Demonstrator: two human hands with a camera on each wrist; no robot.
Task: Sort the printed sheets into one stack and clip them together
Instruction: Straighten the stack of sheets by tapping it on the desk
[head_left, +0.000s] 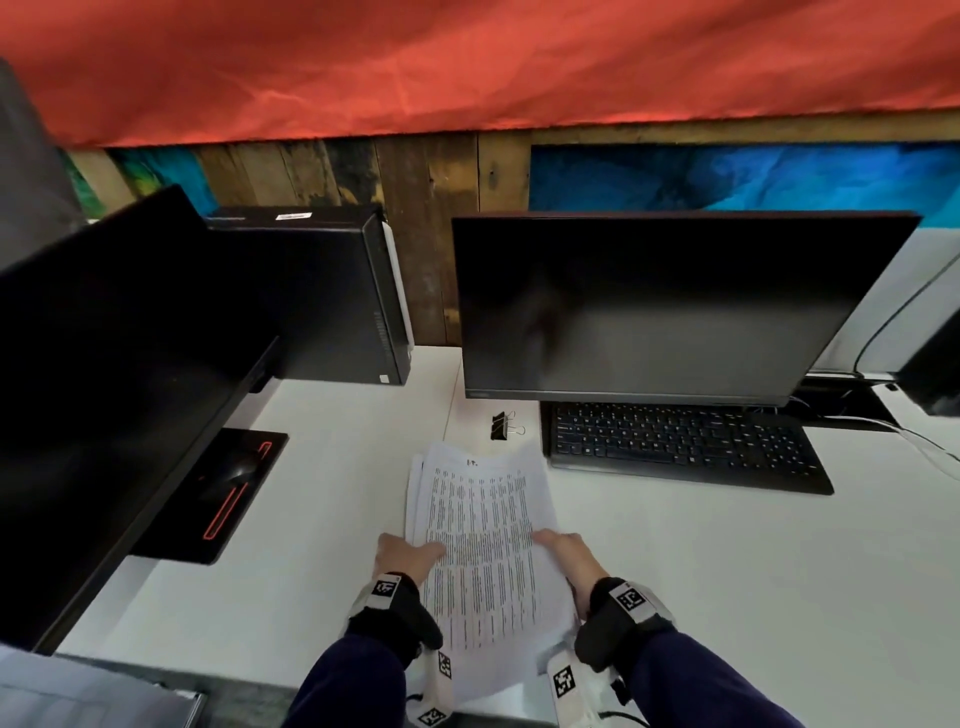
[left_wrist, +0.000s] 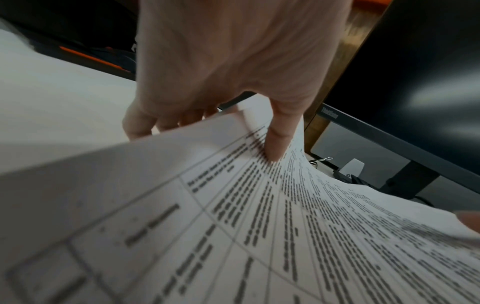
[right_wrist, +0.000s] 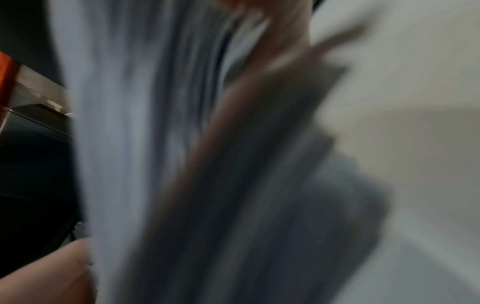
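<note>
Now, the rundown:
Printed sheets (head_left: 483, 545): loose bundle at the near edge of the desk (head_left: 727, 571), centre, lifted at the near end and gripped on both long sides; far end fanned, edges not squared; top page covered in columns of text.
Left hand (head_left: 408, 556): clamped on the left edge of the bundle; in the left wrist view (left_wrist: 233, 61) thumb (left_wrist: 278, 139) pressed flat on the printed top page, other fingers (left_wrist: 137, 125) curled under the sheets.
Right hand (head_left: 569, 558): gripping the right edge, thumb on top, fingers hidden underneath; right wrist view far too blurred to add anything beyond paper edges seen side-on (right_wrist: 135, 123).
Binder clip (head_left: 501, 426): black, with wire handles, lying on the desk just beyond the far end of the sheets, apart from them, untouched, between that end and the monitor's lower left corner.
Monitor (head_left: 649, 306): dark screen, standing at the back, right of centre.
Keyboard (head_left: 680, 441): black, below the monitor, just right of the clip and the far end of the sheets.
Computer tower (head_left: 332, 296): black, back left.
Second monitor (head_left: 104, 374): dark, along the left edge.
Mouse (head_left: 236, 470): on a black pad with red trim (head_left: 208, 519), left side.
</note>
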